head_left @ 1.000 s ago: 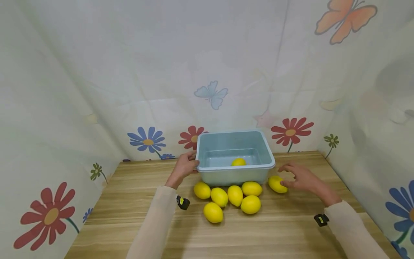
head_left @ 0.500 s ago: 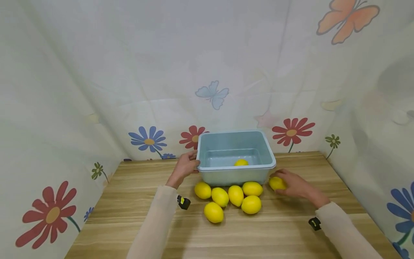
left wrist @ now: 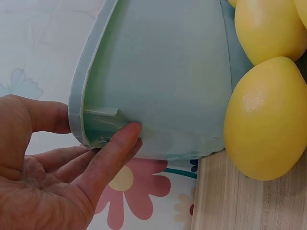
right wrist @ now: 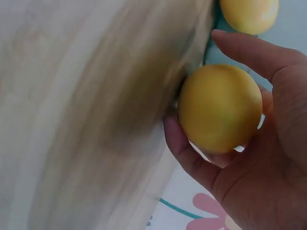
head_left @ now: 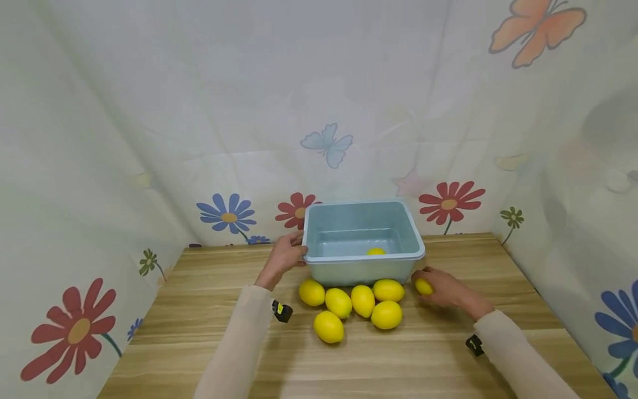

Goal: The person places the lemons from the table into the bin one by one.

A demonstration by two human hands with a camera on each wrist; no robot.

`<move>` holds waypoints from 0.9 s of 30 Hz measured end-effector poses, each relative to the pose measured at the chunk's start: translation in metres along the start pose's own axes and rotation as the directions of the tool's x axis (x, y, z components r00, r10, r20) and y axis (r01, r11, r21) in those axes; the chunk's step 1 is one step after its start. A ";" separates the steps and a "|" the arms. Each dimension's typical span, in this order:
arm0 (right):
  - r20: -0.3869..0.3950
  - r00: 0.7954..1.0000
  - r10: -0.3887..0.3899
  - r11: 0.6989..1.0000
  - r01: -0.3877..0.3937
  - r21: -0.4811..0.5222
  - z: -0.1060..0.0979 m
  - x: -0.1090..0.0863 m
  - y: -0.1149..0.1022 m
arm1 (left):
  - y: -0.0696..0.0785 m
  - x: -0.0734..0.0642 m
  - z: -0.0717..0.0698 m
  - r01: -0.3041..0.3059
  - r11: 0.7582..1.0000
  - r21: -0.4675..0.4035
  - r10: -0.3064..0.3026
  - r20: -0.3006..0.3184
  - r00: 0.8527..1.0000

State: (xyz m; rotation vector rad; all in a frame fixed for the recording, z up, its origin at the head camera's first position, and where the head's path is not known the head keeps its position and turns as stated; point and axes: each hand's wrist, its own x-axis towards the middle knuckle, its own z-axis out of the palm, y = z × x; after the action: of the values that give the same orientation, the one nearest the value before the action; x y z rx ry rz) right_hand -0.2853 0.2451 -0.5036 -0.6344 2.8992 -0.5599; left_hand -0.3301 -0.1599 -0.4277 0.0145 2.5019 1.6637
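Note:
A pale blue plastic tub [head_left: 359,271] stands on the wooden table against the back curtain. My left hand [head_left: 285,256] grips its left rim; the left wrist view shows the thumb on one side of the lip and fingers under it. Right of the tub, my right hand [head_left: 443,287] curls around a lemon [head_left: 423,286]. In the right wrist view, fingers wrap the far and lower sides of that lemon [right wrist: 219,108], while the thumb lies above it. Another lemon [head_left: 376,251] shows inside the tub, partly hidden by the front rim.
Several lemons [head_left: 363,301] lie clustered along the tub's front wall, one [head_left: 329,327] nearest the person. A curtain [head_left: 239,111] printed with flowers and butterflies encloses the back and sides of the table [head_left: 379,366].
My right hand has closed around the lemon at the right and shifted left. The lemon in the tub has rolled rightward and lower behind the rim. My left hand stays put.

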 end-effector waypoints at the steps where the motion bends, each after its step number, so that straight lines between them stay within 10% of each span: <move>1: 0.001 1.000 -0.005 1.000 0.005 -0.011 0.001 0.001 0.000 | 0.000 0.000 0.000 0.001 1.000 -0.001 -0.001 0.002 1.000; 27: -0.006 0.999 -0.039 0.997 0.039 -0.069 -0.009 -0.019 -0.020 | 0.000 0.002 -0.002 0.015 1.000 -0.018 -0.015 0.016 1.000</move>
State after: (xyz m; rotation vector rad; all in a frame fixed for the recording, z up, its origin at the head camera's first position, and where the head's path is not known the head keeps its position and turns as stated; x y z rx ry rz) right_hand -0.2623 0.2391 -0.4865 -0.7010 2.9295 -0.4702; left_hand -0.3322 -0.1613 -0.4277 0.0076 2.4690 1.6738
